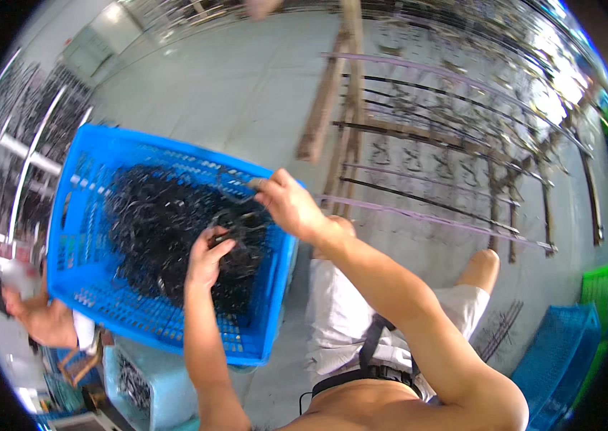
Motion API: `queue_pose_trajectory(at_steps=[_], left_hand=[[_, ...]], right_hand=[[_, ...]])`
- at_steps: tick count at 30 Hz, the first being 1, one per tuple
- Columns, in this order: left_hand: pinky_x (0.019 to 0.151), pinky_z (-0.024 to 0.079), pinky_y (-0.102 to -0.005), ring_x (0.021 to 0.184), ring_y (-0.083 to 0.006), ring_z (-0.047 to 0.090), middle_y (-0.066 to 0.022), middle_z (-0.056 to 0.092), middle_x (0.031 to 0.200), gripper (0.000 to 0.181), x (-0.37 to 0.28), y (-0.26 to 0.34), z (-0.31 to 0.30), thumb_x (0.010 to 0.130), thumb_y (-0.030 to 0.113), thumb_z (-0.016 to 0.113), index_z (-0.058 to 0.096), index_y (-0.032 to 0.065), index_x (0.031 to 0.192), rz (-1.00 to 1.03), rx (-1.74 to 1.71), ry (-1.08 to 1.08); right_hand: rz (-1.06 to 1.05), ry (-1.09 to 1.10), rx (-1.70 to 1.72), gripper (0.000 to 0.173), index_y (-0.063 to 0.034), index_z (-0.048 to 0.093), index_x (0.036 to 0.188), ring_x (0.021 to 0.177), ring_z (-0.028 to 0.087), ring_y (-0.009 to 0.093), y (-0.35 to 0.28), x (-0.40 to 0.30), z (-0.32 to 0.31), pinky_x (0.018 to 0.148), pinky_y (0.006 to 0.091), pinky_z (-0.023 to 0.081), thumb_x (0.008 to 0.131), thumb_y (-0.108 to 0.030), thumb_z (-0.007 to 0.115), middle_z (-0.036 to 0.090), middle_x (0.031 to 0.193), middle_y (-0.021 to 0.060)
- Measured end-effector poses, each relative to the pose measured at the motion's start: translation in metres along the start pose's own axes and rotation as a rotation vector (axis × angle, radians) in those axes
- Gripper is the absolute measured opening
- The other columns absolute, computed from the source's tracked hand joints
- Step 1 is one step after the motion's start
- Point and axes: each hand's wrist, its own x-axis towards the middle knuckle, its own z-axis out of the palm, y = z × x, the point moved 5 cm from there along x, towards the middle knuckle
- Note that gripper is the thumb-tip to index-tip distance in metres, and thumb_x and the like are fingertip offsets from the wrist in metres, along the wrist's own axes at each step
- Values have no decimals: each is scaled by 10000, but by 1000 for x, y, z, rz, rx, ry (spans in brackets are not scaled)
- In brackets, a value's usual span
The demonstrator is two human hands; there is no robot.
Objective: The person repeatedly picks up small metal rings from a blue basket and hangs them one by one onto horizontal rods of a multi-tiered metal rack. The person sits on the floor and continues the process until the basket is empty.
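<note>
A blue perforated plastic crate (172,345) stands before me, tilted in the view. It holds a tangled heap of small, glossy black parts (147,231), too blurred to name exactly. My left hand (207,258) is over the heap, with a small dark part (220,238) between thumb and fingers. Near the crate's right rim, my right hand (290,207) pinches a thin grey piece (254,185). A fine strand or wire seems to extend from it over the heap; its shape is blurred.
To the right stands a wooden rack (355,102) with crossbars and hanging wire hooks. A light-blue bin (161,385) of parts is beneath the crate's near side. Stacked blue baskets (557,334) stand at lower right. Another person (48,320) sits at far left.
</note>
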Motion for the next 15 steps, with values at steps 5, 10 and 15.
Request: queue_pose_trajectory(at_steps=[5, 10, 15], left_hand=[[836, 454, -306, 911, -184, 562, -93, 585, 989, 303, -15, 7, -6, 757, -4, 597, 547, -6, 1056, 177, 64, 163], [790, 470, -336, 870, -187, 573, -47, 563, 872, 209, -14, 6, -27, 881, 188, 562, 564, 22, 1007, 227, -100, 369], [846, 465, -391, 893, -234, 577, -65, 560, 805, 259, -25, 52, 45, 925, 294, 505, 559, 55, 843, 240, -366, 360]], right_hand=[[67, 138, 86, 341, -67, 572, 1141, 724, 539, 283, -24, -93, -124, 649, 359, 465, 811, -93, 651, 518, 779, 131], [715, 649, -434, 129, 8, 627, 926, 626, 558, 88, -19, -242, -328, 556, 242, 457, 862, -34, 523, 595, 680, 37], [424, 1649, 63, 165, -53, 547, 835, 394, 353, 48, 15, -359, -476, 351, 209, 272, 936, -176, 506, 413, 538, -28]])
